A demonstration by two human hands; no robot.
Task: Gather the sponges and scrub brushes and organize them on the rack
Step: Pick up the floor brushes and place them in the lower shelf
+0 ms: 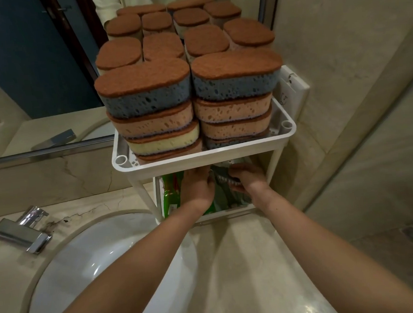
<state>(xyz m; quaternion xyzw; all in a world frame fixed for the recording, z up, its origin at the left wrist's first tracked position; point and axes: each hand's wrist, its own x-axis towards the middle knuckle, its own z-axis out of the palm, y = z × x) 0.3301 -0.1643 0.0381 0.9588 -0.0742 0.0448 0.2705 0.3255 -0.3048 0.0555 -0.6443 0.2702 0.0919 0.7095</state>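
Observation:
A white two-tier rack (200, 158) stands on the counter against the mirror. Its top tray holds several stacks of sponges (148, 104) with brown scouring tops over grey, peach and yellow foam. Both hands reach into the lower tier. My left hand (196, 186) rests over green scrub brushes (170, 198); its fingers are hidden under the top tray. My right hand (247, 178) grips a grey scrub brush (223, 178) whose white bristles show between the two hands. More grey-green brushes lie beneath it.
A white oval sink (105, 256) fills the lower left, with a chrome faucet (22, 232) at its left rim. The mirror (23, 71) doubles the sponge stacks. A wall socket (293, 84) sits behind the rack's right side. Beige counter (244, 263) spreads in front.

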